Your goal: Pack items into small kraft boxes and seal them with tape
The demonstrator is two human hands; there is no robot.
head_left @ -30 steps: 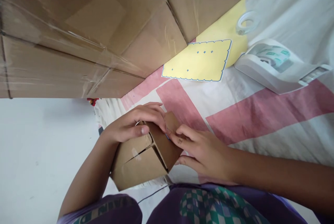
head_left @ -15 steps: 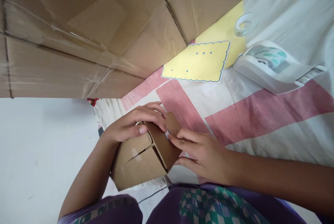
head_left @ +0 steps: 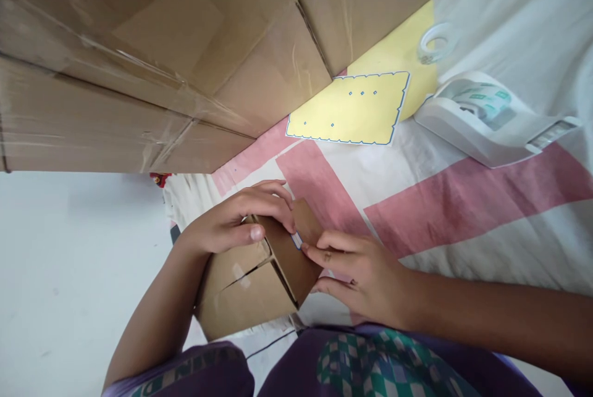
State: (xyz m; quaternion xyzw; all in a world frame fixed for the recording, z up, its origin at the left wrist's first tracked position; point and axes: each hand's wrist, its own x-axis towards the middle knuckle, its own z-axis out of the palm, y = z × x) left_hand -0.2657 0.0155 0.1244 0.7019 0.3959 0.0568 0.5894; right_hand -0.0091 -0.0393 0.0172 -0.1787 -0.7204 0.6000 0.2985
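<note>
A small brown cardboard box (head_left: 250, 286) lies in front of my lap on a striped cloth. My left hand (head_left: 236, 218) is closed over its top corner, thumb pressed on the flap edge. My right hand (head_left: 356, 270) rests against the box's right side, fingers curled and pressed on a small white, blue-edged sticker (head_left: 296, 240) on the box. The part of the box under both hands is hidden.
Large taped cardboard cartons (head_left: 162, 57) fill the upper left. A yellow sheet (head_left: 349, 110) with a blue scalloped border lies beyond the box. A white tape dispenser (head_left: 486, 119) and a clear tape roll (head_left: 435, 42) sit at the right. White floor (head_left: 69, 286) shows at left.
My right hand has slid slightly right and down along the box side, uncovering more of the small sticker. My left hand stays in place.
</note>
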